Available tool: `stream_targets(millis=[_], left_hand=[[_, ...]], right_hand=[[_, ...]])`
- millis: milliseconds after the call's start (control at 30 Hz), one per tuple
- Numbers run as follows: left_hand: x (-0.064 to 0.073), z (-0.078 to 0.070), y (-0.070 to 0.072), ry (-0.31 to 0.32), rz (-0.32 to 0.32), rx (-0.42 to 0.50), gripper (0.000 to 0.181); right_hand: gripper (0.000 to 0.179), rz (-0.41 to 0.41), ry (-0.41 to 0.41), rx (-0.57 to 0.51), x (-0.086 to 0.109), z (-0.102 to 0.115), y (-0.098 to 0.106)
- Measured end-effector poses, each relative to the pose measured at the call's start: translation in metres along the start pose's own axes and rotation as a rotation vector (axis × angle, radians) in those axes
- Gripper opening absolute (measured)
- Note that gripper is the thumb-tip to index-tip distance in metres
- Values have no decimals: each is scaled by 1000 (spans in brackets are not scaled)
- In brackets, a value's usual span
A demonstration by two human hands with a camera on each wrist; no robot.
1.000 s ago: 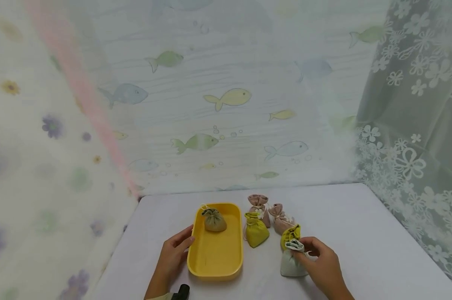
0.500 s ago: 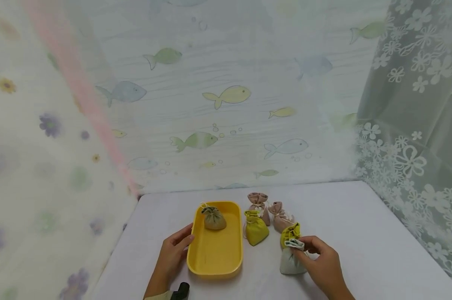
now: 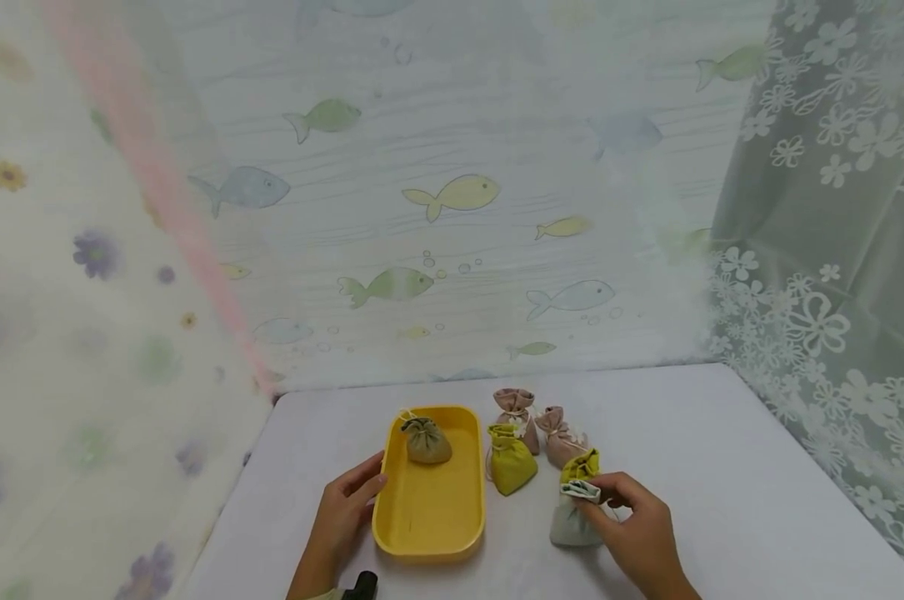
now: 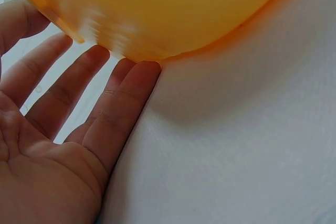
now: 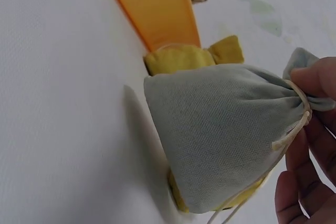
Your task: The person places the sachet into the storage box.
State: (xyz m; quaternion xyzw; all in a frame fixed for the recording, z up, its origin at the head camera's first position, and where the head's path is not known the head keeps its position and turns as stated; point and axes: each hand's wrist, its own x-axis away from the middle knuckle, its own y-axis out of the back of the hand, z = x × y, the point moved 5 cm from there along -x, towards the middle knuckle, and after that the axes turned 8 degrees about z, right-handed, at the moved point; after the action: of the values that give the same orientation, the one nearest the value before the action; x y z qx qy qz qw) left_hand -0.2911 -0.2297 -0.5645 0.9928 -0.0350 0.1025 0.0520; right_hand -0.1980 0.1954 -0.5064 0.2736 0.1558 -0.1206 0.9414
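Note:
My right hand (image 3: 637, 521) pinches the gathered neck of a pale grey-green drawstring pouch (image 3: 574, 523) between thumb and fingers. The right wrist view shows the pouch (image 5: 220, 124) from the side, its cream cord hanging down and its shadow on the white cloth. Directly behind it, a yellow-green pouch (image 3: 581, 467) is partly hidden. My left hand (image 3: 342, 508) touches the left side of a yellow tray (image 3: 431, 546). In the left wrist view, extended fingers (image 4: 123, 108) rest against the tray's outer wall (image 4: 173, 19). An olive-brown pouch (image 3: 427, 442) lies in the tray's far end.
Right of the tray are another yellow-green pouch (image 3: 511, 462) and two pinkish pouches, one at the back (image 3: 514, 408) and one further right (image 3: 562, 442). A fish-print curtain (image 3: 452, 250) hangs behind the white table (image 3: 691, 433). Flowered fabric hangs at both sides.
My right hand has shifted slightly left with the grey-green pouch, which now hangs a little more upright. The left hand and tray stay where they were.

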Motion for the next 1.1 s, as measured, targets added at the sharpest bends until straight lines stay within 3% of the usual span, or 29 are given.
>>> stream_targets(millis=[533, 767, 1100], left_hand=[[2, -2, -2, -18, 0, 11, 50], [2, -3, -2, -13, -6, -7, 48], [1, -25, -5, -105, -8, -201, 47]], right_hand=[[32, 11, 113, -67, -5, 24, -6], [35, -21, 171, -93, -10, 34, -3], [36, 9, 237, -137, -18, 47, -5]])
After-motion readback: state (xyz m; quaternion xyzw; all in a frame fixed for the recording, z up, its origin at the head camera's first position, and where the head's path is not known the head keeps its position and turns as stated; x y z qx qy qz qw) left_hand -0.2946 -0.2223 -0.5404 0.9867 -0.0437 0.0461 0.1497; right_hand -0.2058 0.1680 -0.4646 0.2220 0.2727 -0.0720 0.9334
